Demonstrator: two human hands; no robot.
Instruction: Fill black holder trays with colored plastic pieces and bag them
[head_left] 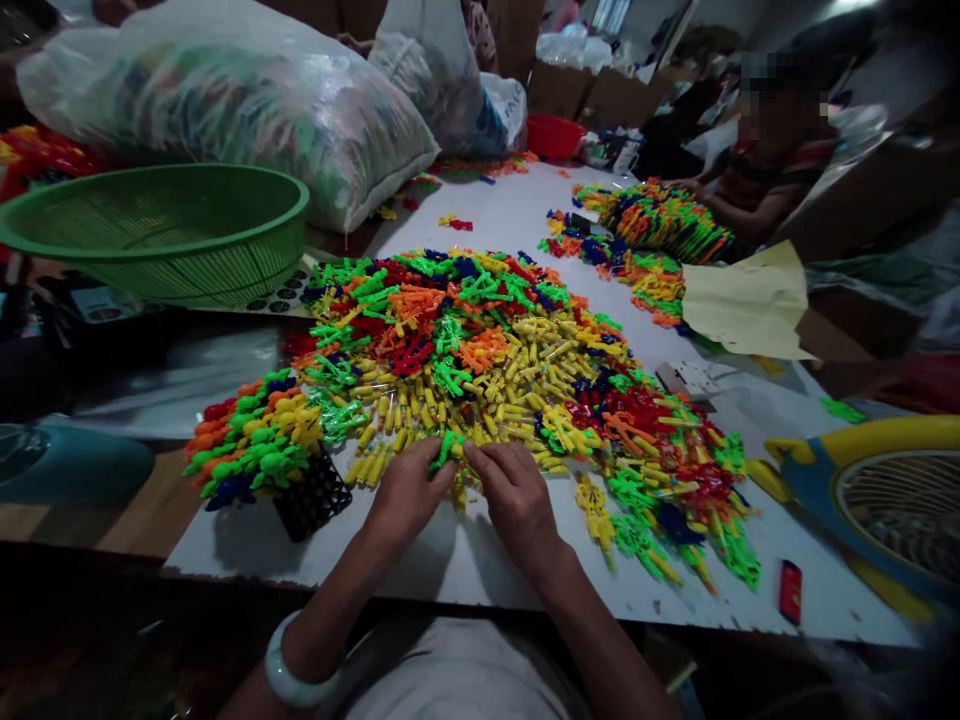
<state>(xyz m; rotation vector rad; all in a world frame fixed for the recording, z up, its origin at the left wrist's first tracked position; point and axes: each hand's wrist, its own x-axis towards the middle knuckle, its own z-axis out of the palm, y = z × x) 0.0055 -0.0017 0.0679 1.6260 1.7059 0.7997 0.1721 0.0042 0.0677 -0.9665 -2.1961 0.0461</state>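
We have the white table [480, 565] under our forearms, and its bare strip at the near edge is, we judge, the best place to work, clear of the loose pieces. The stuffed bag [225, 110] lies at the far left, well apart from our hands. The heap [487, 340] of bright plastic pieces rises just beyond our fingers, so we would do well to keep our elbows low and not knock it. The green basket [217, 275] stands left of the heap, and the fan [896, 490] is at the far right. Nearer on the left, the black rack [311, 500] sits tilted among colored figures [270, 435], and our left arm should pass without brushing it. Our left hand [409, 490] pinches a green piece [445, 448] between thumb and fingers, at the heap's near edge. Our right hand [517, 500] has its thumb and fingertips drawn together around a yellow end beside that piece; whether the two are joined, we cannot tell. We would hold both close to where they meet, keep them in line, and press gently, since thin plastic may bend. The smallest pieces, the yellow tubes [424, 408], lie handily just ahead.
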